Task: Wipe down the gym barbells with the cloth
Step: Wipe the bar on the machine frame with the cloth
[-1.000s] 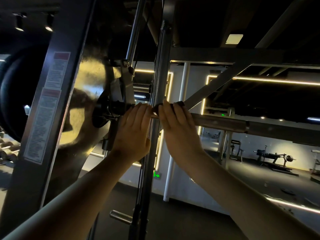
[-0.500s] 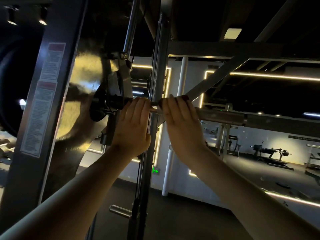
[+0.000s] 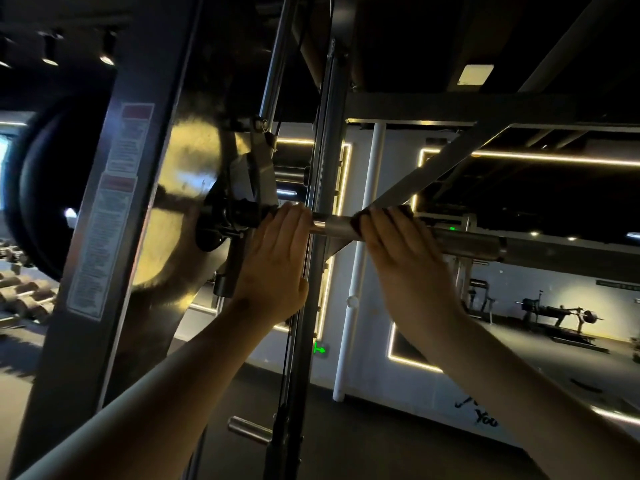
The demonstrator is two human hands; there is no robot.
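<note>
Rack upright [image 3: 114, 237] with warning labels fills the left, a black weight plate [image 3: 38, 202] behind it. Across them the barbell [image 3: 467, 242] lies level and high, so both arms reach up. The left hand [image 3: 273, 258] curls over the barbell beside the collar [image 3: 242, 214], probably to steady it. The right hand [image 3: 405, 258] clamps the dark cloth [image 3: 356, 221] round the barbell, wrapped for all-round wiping contact.

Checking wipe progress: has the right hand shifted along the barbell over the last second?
Yes. The right hand, gripping the cloth, slid rightward along the barbell, away from the upright post it was beside.
</note>
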